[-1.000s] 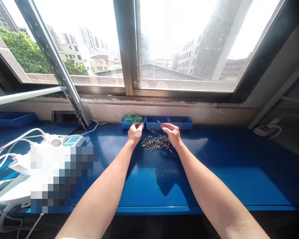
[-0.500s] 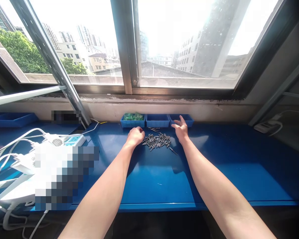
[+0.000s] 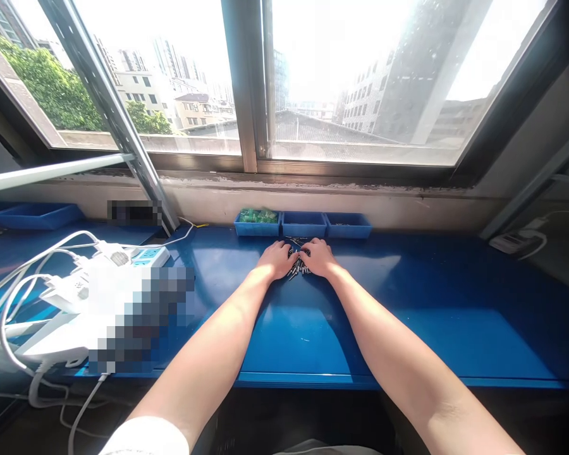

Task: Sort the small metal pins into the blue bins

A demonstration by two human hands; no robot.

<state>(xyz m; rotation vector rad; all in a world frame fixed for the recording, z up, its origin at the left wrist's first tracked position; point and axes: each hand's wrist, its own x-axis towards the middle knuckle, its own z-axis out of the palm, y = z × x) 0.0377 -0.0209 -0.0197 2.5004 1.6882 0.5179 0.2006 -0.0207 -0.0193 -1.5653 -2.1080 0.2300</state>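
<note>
A loose pile of small metal blind rivets (image 3: pixel 299 268) lies on the blue worktop, largely covered by my hands. My left hand (image 3: pixel 275 260) rests at the pile's left side, fingers curved and apart, touching the rivets. From the right, my right hand (image 3: pixel 318 258) leans over the same pile with its fingers bent and spread. The thumbs nearly meet over the middle. I see no rivet lifted by either hand; what lies under the palms is hidden. A few more rivets lie just behind the pile, close to the bins.
Three blue bins stand against the wall: the left bin (image 3: pixel 257 230) holds green bags, beside a middle bin (image 3: pixel 304 230) and a right bin (image 3: pixel 348 231) with a few small pieces. White plugs, cables and a power strip (image 3: pixel 154 255) crowd the left. A metal post (image 3: pixel 123 120) rises there.
My right hand has come down from the right bin onto the pile. My left hand has shifted right over the rivets. The pile is gathered more tightly, and the view has shifted slightly.
</note>
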